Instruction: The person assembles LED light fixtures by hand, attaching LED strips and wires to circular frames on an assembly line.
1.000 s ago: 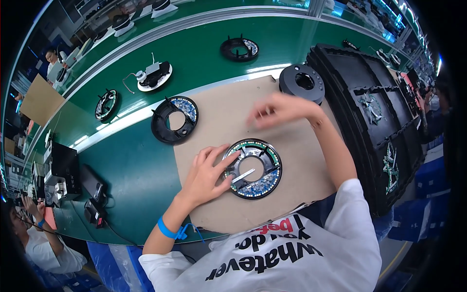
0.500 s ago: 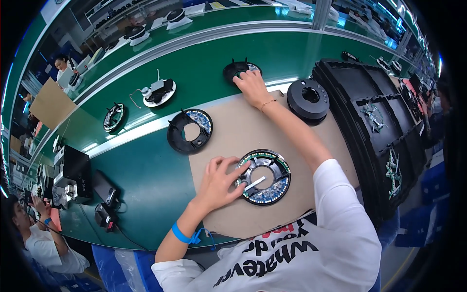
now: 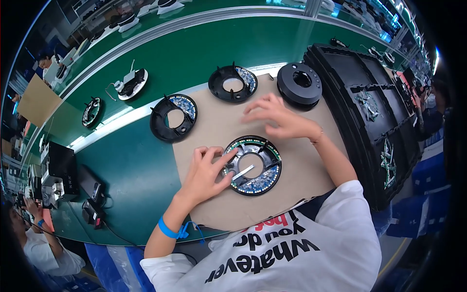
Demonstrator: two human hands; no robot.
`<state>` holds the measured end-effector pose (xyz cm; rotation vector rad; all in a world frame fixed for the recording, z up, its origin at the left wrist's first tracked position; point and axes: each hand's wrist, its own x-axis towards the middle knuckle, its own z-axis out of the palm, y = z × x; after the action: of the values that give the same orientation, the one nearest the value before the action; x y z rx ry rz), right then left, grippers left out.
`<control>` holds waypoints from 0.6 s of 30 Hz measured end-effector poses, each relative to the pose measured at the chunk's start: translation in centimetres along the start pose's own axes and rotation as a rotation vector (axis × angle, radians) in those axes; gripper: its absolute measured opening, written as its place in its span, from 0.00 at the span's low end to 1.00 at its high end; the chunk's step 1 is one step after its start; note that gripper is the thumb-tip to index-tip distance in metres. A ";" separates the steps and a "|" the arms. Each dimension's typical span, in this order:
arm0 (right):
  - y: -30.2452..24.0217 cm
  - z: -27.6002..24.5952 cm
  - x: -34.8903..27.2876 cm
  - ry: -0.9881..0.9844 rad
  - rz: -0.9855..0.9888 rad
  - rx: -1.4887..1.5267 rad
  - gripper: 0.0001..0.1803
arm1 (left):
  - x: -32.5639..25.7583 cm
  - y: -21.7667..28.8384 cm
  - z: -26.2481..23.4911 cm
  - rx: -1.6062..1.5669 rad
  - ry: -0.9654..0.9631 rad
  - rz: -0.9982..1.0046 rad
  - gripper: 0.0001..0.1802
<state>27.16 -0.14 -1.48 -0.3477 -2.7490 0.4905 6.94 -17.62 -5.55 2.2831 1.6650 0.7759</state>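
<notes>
Nearest us, the black ring (image 3: pixel 265 181) lies flat on the cardboard (image 3: pixel 311 170), its small lights and circuit boards facing up. The left hand (image 3: pixel 206 173) is on its left side, thumb and forefinger parted and touching it, by a white strip (image 3: pixel 243 173) that juts over the centre hole. It looks light and stiff, probably smooth-edged; those bare boards seem the fragile part, so the outer rim is the sensible hold.

Just beyond, the right hand (image 3: pixel 279 119) hovers, fingers loosely parted and a touch blurred; nothing shows in them, though the palm is hidden.

Farther out, a second ring (image 3: pixel 159 121) sits at the cardboard's left edge, a third ring (image 3: pixel 221 80) at its far edge, and a round black cover (image 3: pixel 297 82) on the right, beside the black tray (image 3: pixel 343 68). Farther left, a white-based part (image 3: pixel 139 87) rests on the green surface (image 3: pixel 185 63).
</notes>
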 end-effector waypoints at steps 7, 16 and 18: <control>0.3 1.2 -3.8 -0.273 0.081 0.229 0.29 | 0.5 0.0 0.5 -0.015 -0.025 -0.026 0.28; 0.8 1.3 -4.6 -0.219 0.142 0.245 0.24 | 1.2 0.5 1.0 0.006 -0.041 -0.026 0.28; 0.8 1.4 -4.5 -0.215 0.142 0.256 0.24 | 1.2 0.5 1.2 0.018 -0.043 -0.021 0.28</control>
<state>30.92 -1.15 -4.25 -0.4507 -2.8289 0.9581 8.28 -16.51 -5.92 2.2739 1.6806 0.7052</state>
